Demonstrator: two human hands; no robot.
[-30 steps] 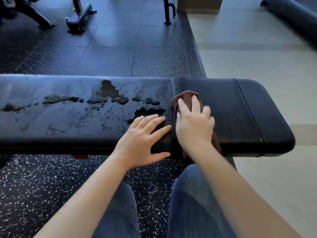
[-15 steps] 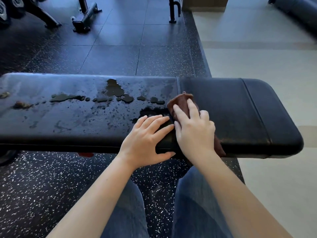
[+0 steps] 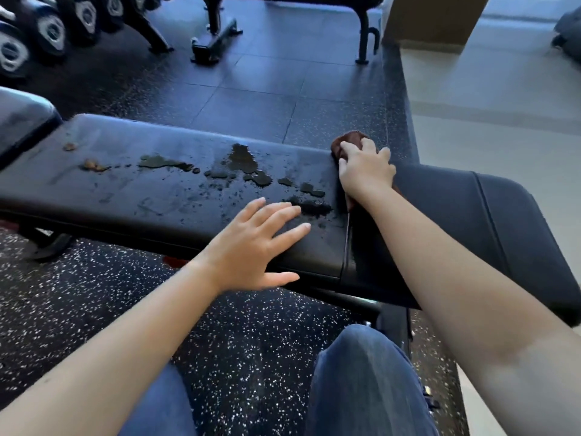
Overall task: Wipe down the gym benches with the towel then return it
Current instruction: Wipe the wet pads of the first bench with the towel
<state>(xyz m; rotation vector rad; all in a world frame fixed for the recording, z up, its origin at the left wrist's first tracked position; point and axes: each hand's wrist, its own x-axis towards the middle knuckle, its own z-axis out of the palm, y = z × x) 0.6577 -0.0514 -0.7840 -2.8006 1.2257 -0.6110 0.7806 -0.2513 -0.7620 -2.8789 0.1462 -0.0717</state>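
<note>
Bench (image 3: 157, 199): 1 main, black, 2 pads w/ a seam between.
Puddles (image 3: 242, 158): several on the long pad, exact count unclear.
Towel (image 3: 347, 140): 1, brown, bunched at bench's far edge, on the seam.
R hand (image 3: 366, 169): atop towel, fingers curled round it, pressed it down.
L hand (image 3: 251, 247): lay flat on bench's near edge, fingers straight & spread, held nothing.
Crumbs (image 3: 91, 165): 2 brownish bits, bench's left end.
2nd bench (image 3: 22, 121): 1, past bench's left end.

Bench (image 3: 157, 190): across the middle, beyond the knees (image 3: 361, 357).
Spill (image 3: 242, 162): on the bench top, left of the seam (image 3: 345, 247).
Towel (image 3: 349, 141): at the bench's far edge, under the right hand (image 3: 366, 169).
Left hand (image 3: 251, 247): flat on the near edge, beside the spill.
Dumbbells (image 3: 47, 29): far left, behind the bench.
</note>
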